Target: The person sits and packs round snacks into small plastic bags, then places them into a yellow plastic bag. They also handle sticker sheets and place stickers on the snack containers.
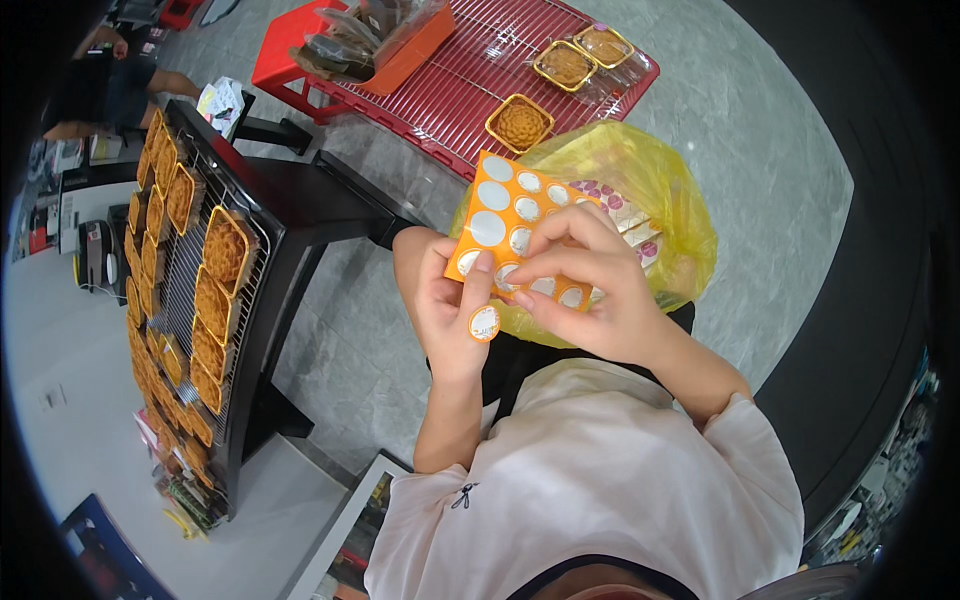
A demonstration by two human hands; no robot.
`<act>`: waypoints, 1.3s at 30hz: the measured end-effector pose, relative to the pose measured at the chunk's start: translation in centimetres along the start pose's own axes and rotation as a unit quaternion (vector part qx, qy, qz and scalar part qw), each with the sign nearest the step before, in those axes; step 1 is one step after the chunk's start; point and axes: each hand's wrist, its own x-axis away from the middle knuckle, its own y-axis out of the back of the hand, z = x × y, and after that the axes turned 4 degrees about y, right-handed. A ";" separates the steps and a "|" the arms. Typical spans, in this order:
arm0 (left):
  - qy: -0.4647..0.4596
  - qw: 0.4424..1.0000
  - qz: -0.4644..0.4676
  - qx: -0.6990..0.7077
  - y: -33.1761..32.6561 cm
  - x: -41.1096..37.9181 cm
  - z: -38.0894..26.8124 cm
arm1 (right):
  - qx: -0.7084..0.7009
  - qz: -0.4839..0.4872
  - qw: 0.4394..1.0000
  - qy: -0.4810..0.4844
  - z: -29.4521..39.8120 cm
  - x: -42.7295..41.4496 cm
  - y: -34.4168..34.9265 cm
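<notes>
An orange sheet of round stickers is held over my lap, its lower left corner gripped between the thumb and fingers of my left hand. One loose round sticker clings to the base of my left thumb. My right hand has its thumb and index finger pinched at a sticker near the sheet's lower edge. Whether that sticker is lifted cannot be seen. Beneath the sheet, a yellow plastic bag holds more sheets with purple round stickers.
Ahead, mooncakes in gold-rimmed trays rest on a wire rack over a red table, beside an orange box of plastic packaging. At left, a black table bears a rack of many mooncakes. A person stands beyond it.
</notes>
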 end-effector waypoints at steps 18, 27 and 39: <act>-0.091 0.985 -0.128 -0.070 5.4 -6.7 -1.4 | -0.108 -0.191 0.962 -0.165 -8.0 -6.5 8.2; 0.023 0.985 -0.163 -0.046 8.7 -8.4 0.8 | 0.018 -0.253 0.907 -0.337 -30.9 -13.5 18.7; 0.051 0.983 -0.168 -0.043 8.6 -10.7 1.5 | 0.009 -0.195 0.883 -0.426 -38.0 -14.2 17.8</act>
